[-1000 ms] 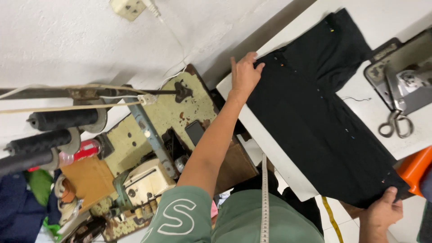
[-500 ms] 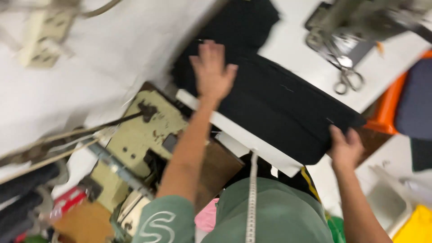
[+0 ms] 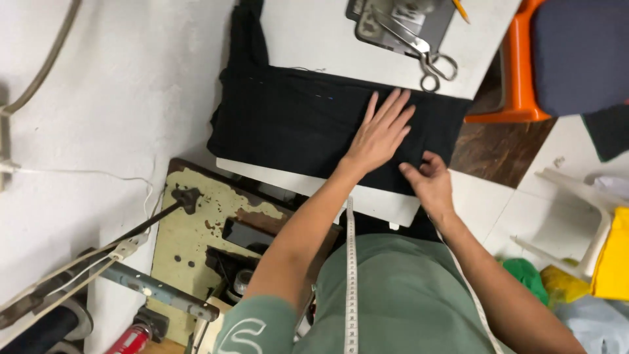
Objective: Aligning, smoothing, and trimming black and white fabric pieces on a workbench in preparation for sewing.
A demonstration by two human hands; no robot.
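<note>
A black garment [image 3: 295,121] lies folded across the near part of a white table [image 3: 314,36]. My left hand [image 3: 381,131] rests flat on the cloth, fingers spread, pressing its right portion. Just to its right, my right hand [image 3: 429,183] pinches the garment's near edge by the table corner. A white measuring tape [image 3: 349,275] hangs down my green shirt.
Scissors [image 3: 426,59] and a grey sewing-machine base [image 3: 400,19] sit at the table's far side. An old cream sewing machine table [image 3: 196,229] stands left of me. An orange chair [image 3: 517,72] with dark cloth is on the right, beside a white plastic chair [image 3: 583,196].
My view swung so the table now lies straight ahead. My left hand slid from the garment's far end to its right portion, and my right hand moved in beside it.
</note>
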